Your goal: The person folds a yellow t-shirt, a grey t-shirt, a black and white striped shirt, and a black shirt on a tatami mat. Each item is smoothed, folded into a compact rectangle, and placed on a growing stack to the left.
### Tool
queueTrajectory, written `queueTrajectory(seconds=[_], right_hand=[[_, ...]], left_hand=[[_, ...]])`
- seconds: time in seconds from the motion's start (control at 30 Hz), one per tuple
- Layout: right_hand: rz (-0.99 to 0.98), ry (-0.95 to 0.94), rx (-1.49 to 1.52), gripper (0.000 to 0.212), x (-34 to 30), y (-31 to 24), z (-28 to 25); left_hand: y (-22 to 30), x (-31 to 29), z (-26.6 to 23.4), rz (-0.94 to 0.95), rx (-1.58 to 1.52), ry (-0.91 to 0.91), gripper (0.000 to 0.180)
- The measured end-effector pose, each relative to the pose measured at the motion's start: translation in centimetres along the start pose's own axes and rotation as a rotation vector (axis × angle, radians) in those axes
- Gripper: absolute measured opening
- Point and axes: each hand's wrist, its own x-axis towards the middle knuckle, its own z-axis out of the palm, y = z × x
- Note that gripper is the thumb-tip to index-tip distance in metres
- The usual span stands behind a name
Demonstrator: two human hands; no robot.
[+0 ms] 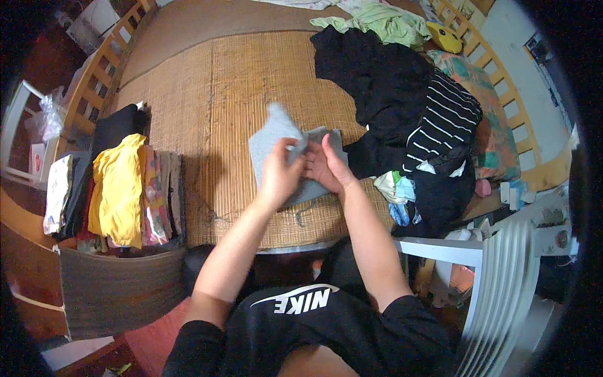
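Observation:
A light grey garment (262,143), partly folded, lies on the woven mat in front of me. One pointed part of it sticks up at the far side and is smeared by motion. My left hand (279,173) is closed, its fingers gripping the cloth near the middle of the bundle. Close beside it, over the right part of the garment, my right hand (328,168) has its palm turned up, thumb stretched out and fingers apart. The right fingertips come near the left hand; whether they touch the cloth cannot be made out.
Folded clothes stand in a row at the left, with a yellow garment (117,188) on them. Black clothes (383,81) and a striped garment (443,119) are heaped at the right. Wooden rails (94,94) edge the bed; a white ribbed object (505,295) stands at lower right.

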Motion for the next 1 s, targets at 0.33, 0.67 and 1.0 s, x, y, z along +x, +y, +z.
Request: queueTrajectory(seconds=[0.33,0.67,1.0], right_hand=[[-0.148,0.478,-0.543,0.04,0.0,-1.8,-6.1],[0.235,0.839,-1.549,0.057,-2.6,-2.3,-5.0],[0.15,0.458,-1.597,0.071,-1.5,0.0,-4.0]], left_hand=[[-2.1,-4.0,6.9,-0.055,-0.11,-0.339,0.036],[-11.3,-3.1,3.0,-0.408,0.156,0.129,0.046],[-11.8,-4.2,-3.9,-0.397,0.309,0.051,0.039]])
